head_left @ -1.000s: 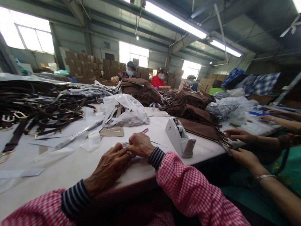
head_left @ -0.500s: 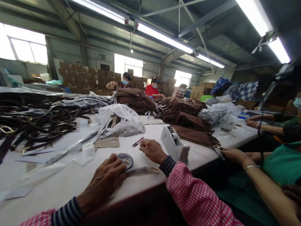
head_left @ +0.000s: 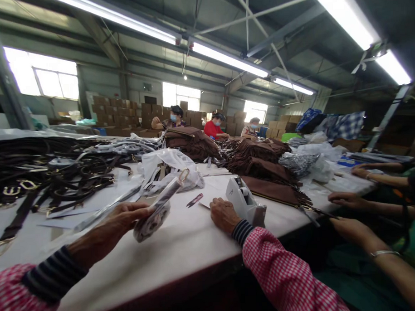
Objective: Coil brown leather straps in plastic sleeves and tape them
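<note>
Raised over the table, a coiled strap in clear wrapping has a gold clip at its upper end. My left hand grips it between thumb and fingers. My right hand rests on the white table, its fingers curled down beside a white tape dispenser; what its fingertips hold, if anything, is hidden. A thin pale piece shows just left of those fingers. Between my hands, farther back, lie small pink thread snips.
Dark straps pile up at left, beside a plastic bag. Brown fringed pieces are stacked beyond the dispenser. At right a person's hands hold a dark strap. Other people sit across the table.
My left hand has lifted the coiled strap off the table and moved left with it, tilting it up. My right hand has left the snips' side and moved right and down toward the dispenser.
</note>
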`<state>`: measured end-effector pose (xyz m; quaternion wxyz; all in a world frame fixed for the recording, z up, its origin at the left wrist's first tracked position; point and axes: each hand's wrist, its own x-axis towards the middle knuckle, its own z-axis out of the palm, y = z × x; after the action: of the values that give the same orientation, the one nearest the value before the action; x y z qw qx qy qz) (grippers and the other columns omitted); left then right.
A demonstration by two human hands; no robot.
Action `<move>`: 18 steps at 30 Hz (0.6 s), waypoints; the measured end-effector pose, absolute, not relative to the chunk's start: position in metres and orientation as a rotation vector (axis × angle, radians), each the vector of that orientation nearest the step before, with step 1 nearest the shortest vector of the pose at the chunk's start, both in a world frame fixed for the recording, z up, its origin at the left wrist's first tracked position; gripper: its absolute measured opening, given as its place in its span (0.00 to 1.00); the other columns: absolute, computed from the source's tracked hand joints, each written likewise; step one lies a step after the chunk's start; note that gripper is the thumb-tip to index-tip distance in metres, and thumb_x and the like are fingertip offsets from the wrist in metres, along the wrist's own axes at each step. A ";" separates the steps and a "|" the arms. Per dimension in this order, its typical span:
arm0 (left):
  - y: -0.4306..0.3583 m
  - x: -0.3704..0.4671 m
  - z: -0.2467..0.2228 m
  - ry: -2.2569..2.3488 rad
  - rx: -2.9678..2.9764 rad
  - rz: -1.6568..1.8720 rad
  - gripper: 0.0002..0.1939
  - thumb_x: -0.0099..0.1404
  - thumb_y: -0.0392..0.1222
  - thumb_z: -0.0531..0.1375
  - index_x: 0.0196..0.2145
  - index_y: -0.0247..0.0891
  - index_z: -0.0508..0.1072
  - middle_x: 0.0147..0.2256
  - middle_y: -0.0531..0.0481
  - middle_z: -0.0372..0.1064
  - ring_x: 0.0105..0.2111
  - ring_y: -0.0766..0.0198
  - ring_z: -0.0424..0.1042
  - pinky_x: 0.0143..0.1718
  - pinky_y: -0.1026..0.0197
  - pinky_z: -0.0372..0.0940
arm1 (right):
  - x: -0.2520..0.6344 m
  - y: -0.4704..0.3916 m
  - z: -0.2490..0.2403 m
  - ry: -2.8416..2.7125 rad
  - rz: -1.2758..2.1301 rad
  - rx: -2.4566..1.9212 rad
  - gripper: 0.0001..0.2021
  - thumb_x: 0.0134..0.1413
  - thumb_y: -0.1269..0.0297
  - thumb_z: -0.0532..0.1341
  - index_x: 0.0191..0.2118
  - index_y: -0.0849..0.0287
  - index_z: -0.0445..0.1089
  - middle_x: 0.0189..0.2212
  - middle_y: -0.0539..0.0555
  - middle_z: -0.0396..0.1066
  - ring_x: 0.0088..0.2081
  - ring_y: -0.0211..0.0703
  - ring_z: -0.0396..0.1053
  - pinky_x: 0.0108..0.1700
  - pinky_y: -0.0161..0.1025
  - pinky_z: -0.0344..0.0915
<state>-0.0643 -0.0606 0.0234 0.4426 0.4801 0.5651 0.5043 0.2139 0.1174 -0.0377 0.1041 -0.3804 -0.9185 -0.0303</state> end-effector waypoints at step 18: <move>-0.053 -0.030 0.007 1.126 1.074 1.277 0.16 0.68 0.53 0.66 0.43 0.39 0.82 0.42 0.44 0.78 0.39 0.57 0.72 0.41 0.58 0.67 | 0.203 0.023 -0.013 -1.947 1.225 -0.895 0.09 0.50 0.65 0.68 0.23 0.62 0.73 0.18 0.47 0.67 0.22 0.35 0.62 0.25 0.33 0.56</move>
<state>-0.0298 -0.0529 0.0066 0.5348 0.4508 0.4726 0.5361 0.2033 0.0235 -0.0131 0.3304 -0.3424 -0.7445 0.4683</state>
